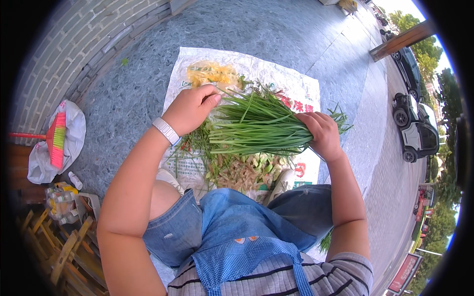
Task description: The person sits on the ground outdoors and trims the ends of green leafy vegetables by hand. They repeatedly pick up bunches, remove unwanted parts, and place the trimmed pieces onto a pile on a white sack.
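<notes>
A thick bunch of long green garlic chives (259, 126) lies sideways in front of me, with its pale cut ends to the left. My right hand (323, 132) is wrapped round its leafy end. Just beyond the stem ends is my left hand (195, 106), its thumb and forefinger pressed together; what they pinch, if anything, is too small to make out. Below the bunch, a white woven sack (291, 74) is spread on the ground. Brown and pale green trimmings (247, 170) are heaped on it near my shoes, and loose green stalks (197, 140) lie under my left wrist.
Yellow, translucent plastic-like material (212, 74) rests on the sack's far side. On the left are a white plastic bag (74, 128), a pink and yellow broom (57, 140), bottles (61, 202) and wooden slats (64, 254). A brick wall (79, 49) stands far left; parked cars (417, 128) are at right.
</notes>
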The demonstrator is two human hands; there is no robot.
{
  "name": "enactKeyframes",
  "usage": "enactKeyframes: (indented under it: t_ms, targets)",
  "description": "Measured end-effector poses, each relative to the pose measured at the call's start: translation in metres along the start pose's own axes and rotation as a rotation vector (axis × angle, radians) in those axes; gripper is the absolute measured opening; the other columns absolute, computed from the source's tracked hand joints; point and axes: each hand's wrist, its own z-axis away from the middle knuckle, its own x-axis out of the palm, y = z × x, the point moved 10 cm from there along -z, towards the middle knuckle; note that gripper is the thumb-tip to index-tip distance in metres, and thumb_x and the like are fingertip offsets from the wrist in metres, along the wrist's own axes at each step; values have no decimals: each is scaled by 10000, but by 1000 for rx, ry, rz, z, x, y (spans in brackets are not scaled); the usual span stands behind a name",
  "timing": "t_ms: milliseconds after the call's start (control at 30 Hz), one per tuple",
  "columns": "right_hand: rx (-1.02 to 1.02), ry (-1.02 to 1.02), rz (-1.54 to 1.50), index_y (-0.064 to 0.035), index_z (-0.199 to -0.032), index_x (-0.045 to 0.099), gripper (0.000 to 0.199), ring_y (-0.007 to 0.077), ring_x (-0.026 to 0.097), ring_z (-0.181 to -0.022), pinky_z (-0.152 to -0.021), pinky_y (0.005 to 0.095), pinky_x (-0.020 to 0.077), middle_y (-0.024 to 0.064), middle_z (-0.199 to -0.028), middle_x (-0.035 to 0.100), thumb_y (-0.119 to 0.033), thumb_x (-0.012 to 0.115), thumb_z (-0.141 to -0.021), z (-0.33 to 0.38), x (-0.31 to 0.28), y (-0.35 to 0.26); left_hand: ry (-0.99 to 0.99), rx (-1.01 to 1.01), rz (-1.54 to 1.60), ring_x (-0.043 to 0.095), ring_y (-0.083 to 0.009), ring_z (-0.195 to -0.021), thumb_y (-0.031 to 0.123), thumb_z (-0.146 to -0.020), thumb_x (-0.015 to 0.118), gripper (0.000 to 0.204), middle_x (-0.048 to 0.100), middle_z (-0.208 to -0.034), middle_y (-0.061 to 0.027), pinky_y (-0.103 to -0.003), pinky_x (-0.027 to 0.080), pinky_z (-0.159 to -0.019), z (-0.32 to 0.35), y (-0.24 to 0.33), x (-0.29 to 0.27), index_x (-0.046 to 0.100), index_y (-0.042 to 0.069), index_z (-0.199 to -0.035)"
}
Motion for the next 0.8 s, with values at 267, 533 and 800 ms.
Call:
enactKeyframes:
  t_ms: [267,533,800]
  targets:
    - [-17,8,-5,-103,-1035,638,370,247,630,-705,-611,363,497,39,-857,675,-60,689,-670,-1,0,0,47,-46,7,587,-232,-592,209,-879,544,208,602,-649,-117,-359,462,-597,0,-5,-12,603,13,-839]
    - [-15,1,-1,-109,-1036,639,366,237,629,-703,-607,360,495,34,-853,675,-68,687,-676,1,3,0,-7,-196,21,597,-130,-621,156,-919,540,199,657,-713,-71,-293,469,-594,1,-32,-13,636,-9,-866]
    - [-22,2,-9,-116,-1040,640,365,236,634,-712,-616,355,501,29,-854,675,-77,691,-681,-1,4,-1,231,-40,109,650,-228,-674,208,-883,639,185,672,-749,-127,-345,486,-622,5,-37,-29,671,27,-908]
